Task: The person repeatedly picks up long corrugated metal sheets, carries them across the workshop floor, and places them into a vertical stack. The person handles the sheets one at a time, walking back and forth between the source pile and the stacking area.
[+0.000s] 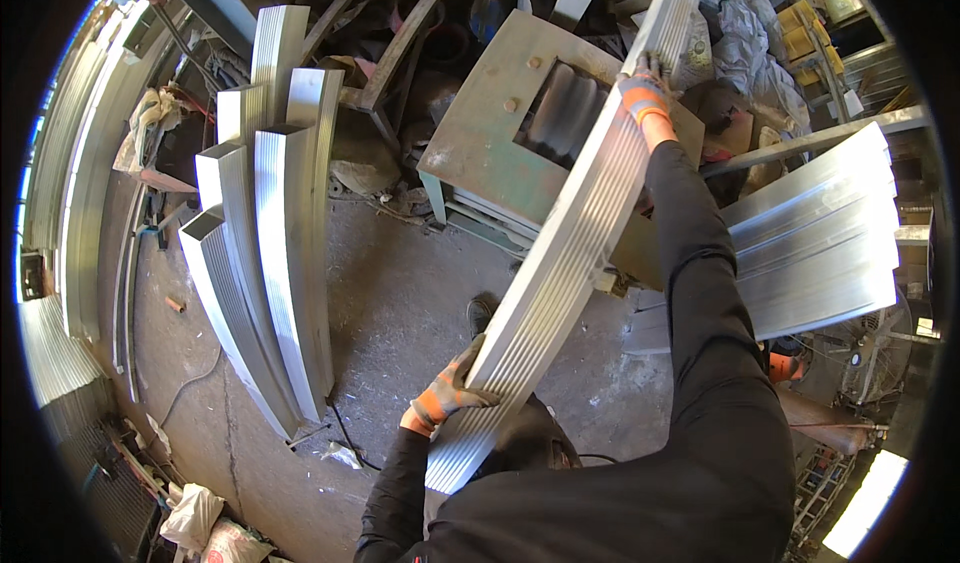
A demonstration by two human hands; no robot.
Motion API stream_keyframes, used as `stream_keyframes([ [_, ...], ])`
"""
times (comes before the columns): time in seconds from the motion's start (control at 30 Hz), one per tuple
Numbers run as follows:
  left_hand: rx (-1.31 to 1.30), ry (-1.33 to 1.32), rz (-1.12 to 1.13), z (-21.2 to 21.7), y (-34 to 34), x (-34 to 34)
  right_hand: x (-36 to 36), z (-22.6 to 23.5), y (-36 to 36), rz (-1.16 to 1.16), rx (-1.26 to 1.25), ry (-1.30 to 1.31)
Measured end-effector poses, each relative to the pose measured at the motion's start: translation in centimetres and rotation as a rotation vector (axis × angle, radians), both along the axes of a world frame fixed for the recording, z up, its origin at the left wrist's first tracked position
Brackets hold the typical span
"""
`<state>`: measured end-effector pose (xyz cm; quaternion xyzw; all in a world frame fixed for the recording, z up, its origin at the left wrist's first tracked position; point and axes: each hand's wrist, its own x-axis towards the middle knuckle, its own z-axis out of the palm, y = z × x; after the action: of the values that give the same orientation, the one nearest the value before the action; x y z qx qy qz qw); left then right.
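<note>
My gloved left hand (447, 393) and right hand (645, 95) both grip one ribbed aluminium profile (570, 243), apparently above the green machine table (480, 123).

A stained concrete floor (400, 293) is seen, cluttered with scrap; corrugated metal sheeting (60, 363) is lit by daylight at left.
</note>
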<state>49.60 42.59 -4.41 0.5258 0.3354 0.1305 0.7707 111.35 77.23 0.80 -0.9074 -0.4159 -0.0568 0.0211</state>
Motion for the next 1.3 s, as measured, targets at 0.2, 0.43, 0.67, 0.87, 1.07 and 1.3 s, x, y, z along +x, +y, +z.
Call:
stream_keyframes([
  [0.2, -0.090, -0.035, -0.008, -2.8, 5.3, 6.3, 5.7, 1.4, 3.3, -0.002, 0.157, 0.006],
  [0.43, 0.051, -0.002, -0.097, -2.4, 6.8, 4.5, 5.3, 0.1, 3.7, -0.038, 0.117, -0.004],
  [0.67, -0.137, 0.035, -0.096, 1.4, -0.5, -5.9, -6.2, -0.9, -5.1, -0.014, 0.175, -0.118],
  [0.87, -0.197, -0.011, -0.047, 1.5, -11.9, -16.5, -19.3, 0.9, -15.0, 0.003, 0.106, -0.090],
  [1.07, -0.147, 0.052, -0.046, 1.1, -23.9, -28.2, -32.1, 1.3, -25.8, 0.023, 0.050, -0.059],
  [1.3, -0.243, -0.021, 0.000, 0.6, -34.2, -38.2, -42.9, 0.5, -35.5, 0.049, 0.033, -0.117],
])
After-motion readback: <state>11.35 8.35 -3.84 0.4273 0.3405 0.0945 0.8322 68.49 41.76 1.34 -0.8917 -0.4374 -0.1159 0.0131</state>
